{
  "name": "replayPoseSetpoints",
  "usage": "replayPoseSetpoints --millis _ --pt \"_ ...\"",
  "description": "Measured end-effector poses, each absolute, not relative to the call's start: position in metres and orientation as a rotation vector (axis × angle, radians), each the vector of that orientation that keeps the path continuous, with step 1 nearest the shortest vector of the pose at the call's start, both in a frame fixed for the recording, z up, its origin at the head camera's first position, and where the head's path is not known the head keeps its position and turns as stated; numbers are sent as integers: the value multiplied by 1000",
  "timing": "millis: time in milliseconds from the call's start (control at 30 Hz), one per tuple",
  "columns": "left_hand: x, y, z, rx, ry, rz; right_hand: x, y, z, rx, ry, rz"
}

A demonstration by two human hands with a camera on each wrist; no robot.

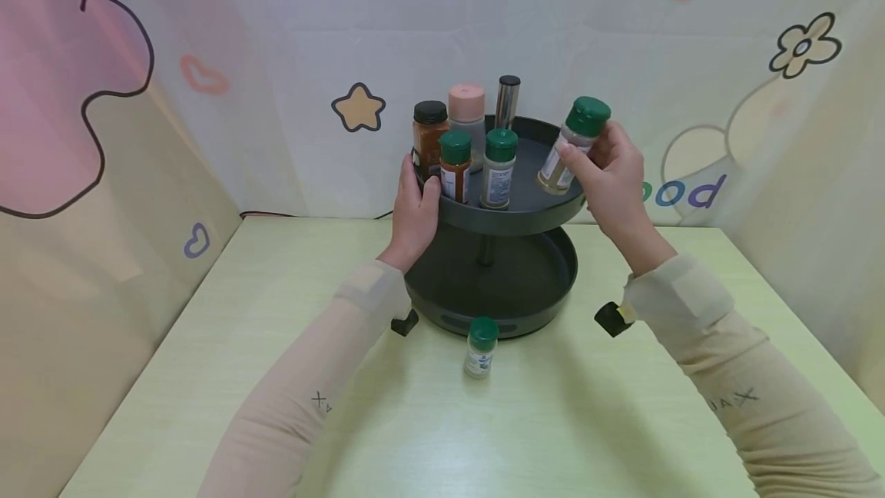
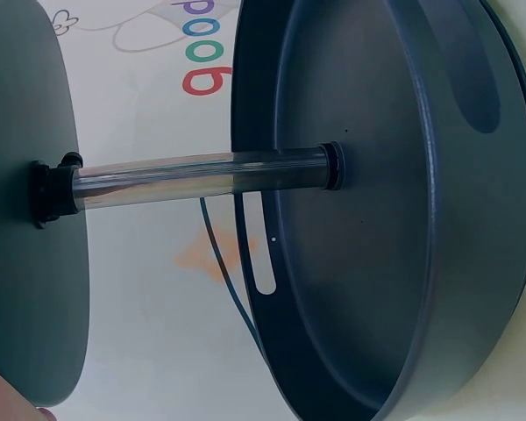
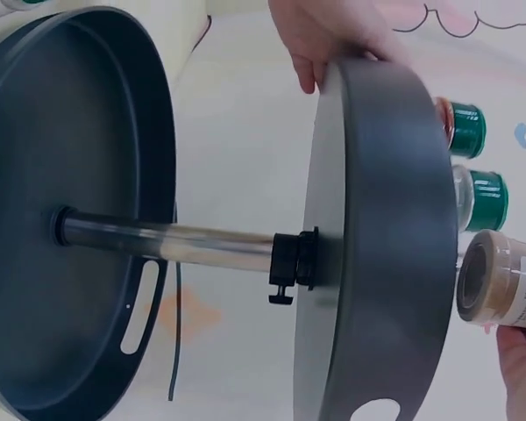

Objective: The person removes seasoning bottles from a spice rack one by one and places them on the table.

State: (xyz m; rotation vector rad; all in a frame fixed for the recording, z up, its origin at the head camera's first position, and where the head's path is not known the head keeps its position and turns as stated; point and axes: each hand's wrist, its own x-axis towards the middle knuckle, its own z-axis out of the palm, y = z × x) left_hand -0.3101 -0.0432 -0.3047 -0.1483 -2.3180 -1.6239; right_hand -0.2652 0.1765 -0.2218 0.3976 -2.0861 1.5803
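Observation:
My right hand (image 1: 615, 179) grips a spice jar (image 1: 568, 146) with a green cap and brownish contents. The jar leans to the right over the right side of the upper tray (image 1: 515, 223) of a dark two-tier rack. In the right wrist view the jar's base (image 3: 478, 276) is beside the tray's rim. My left hand (image 1: 416, 210) holds the left rim of that upper tray, also visible in the right wrist view. On this tray stand a green-capped red spice jar (image 1: 455, 167), a green-capped pale jar (image 1: 498, 169), a black-capped orange-brown jar (image 1: 430, 133), a pink-topped bottle (image 1: 468, 114) and a slim metallic cylinder (image 1: 508, 102).
Below, the rack's lower tray (image 1: 494, 325) joins the upper one by a central post (image 2: 202, 175). A small green-capped jar (image 1: 480, 352) stands on the pale table (image 1: 276, 344) in front of the rack. A printed curtain (image 1: 290, 60) hangs close behind.

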Motion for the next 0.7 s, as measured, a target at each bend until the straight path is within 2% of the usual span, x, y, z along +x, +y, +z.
replayPoseSetpoints --millis 700 --pt "-311 -44 -306 -142 -2325 -1626 -232 177 -220 492 -2224 1622"
